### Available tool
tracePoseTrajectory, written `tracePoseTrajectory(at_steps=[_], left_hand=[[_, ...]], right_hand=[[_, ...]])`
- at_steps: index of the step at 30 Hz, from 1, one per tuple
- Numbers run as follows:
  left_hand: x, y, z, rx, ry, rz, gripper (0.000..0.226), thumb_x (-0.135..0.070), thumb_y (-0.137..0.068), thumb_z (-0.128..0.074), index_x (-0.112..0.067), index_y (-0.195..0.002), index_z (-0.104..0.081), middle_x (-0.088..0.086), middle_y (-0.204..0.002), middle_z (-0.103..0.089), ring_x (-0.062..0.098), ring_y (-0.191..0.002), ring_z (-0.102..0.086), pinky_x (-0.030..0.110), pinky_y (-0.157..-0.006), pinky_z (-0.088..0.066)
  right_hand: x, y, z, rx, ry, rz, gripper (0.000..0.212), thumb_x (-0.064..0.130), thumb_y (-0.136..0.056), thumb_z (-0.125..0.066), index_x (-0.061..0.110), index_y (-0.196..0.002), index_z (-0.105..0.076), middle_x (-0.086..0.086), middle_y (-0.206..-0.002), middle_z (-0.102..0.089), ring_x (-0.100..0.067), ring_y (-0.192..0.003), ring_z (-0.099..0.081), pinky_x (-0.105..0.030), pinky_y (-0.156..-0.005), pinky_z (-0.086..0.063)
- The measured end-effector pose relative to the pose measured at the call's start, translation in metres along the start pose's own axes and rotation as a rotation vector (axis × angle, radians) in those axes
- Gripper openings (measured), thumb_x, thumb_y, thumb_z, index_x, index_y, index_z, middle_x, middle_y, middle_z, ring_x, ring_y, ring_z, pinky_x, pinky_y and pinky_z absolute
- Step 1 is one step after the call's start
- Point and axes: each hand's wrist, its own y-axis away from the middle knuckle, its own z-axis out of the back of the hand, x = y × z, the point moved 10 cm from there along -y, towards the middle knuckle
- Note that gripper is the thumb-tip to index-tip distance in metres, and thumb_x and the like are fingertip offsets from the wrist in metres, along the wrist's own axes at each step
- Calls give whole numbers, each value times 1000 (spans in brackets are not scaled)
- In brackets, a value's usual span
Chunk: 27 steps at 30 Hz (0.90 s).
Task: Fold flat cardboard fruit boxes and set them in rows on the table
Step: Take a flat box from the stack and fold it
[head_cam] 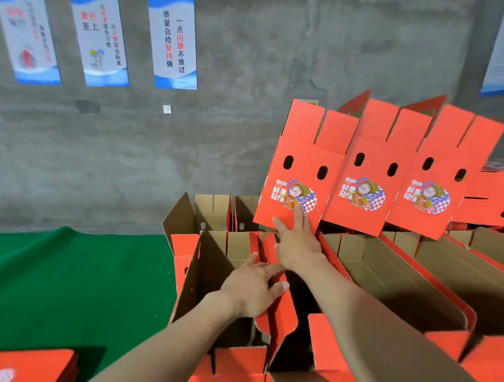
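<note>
Several folded red cardboard fruit boxes stand open in rows on the green table (59,281). The nearest open box (209,277) shows its brown inside. My left hand (249,292) lies flat on the red flap (278,315) between this box and its neighbour, fingers spread. My right hand (296,241) reaches further back, its fingertips pressing the printed lid (303,164) of a box that stands upright. Two more upright printed lids (374,166) (443,171) stand to the right in the same row.
A stack of flat red boxes (18,365) lies at the lower left corner. More open boxes (417,277) fill the right side. Behind the table is a grey concrete wall with several posters (172,39).
</note>
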Motion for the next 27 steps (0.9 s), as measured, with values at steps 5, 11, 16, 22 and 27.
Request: tracePoseTrajectory(at_steps=[5, 11, 16, 22, 27], left_hand=[[1, 16, 26, -200, -79, 85, 50, -43, -94, -47, -29, -140, -38, 2, -147, -39, 23, -141, -25, 45, -115, -16], [43, 126, 115, -637, 205, 61, 32, -20, -91, -58, -12, -123, -61, 5, -127, -62, 20, -119, -54, 14, -98, -30], [180, 282, 99, -659, 146, 433, 32, -4, -89, -59, -1, -120, -61, 13, -133, -56, 26, -124, -52, 25, -105, -32], [319, 439, 27, -467, 99, 949, 41, -25, -94, -53, -8, -131, -50, 14, -136, -52, 32, -120, -53, 37, -97, -39], [364, 492, 11, -297, -96, 1009, 55, -43, -99, -34, -19, -147, -25, 3, -159, -9, 20, -147, -8, 46, -115, -15]], right_hand=[[29, 25, 27, -42, -158, 111, 49, 23, -98, -47, 17, -144, -32, -13, -155, -19, -30, -141, -23, -40, -109, -32], [62, 100, 81, -271, -267, 383, 30, 16, -90, -59, 13, -121, -61, -6, -119, -61, -27, -113, -54, -40, -95, -44], [98, 153, 104, -376, -337, 410, 16, -1, -82, -66, 5, -96, -71, -13, -96, -69, -34, -93, -64, -37, -83, -48], [266, 241, 3, -14, -396, 663, 23, 11, -93, -55, 9, -113, -65, -6, -114, -63, -23, -113, -53, -27, -101, -33], [369, 297, -85, 257, -370, 679, 31, 17, -98, -44, 15, -127, -54, -1, -131, -52, -18, -123, -43, -24, -104, -29]])
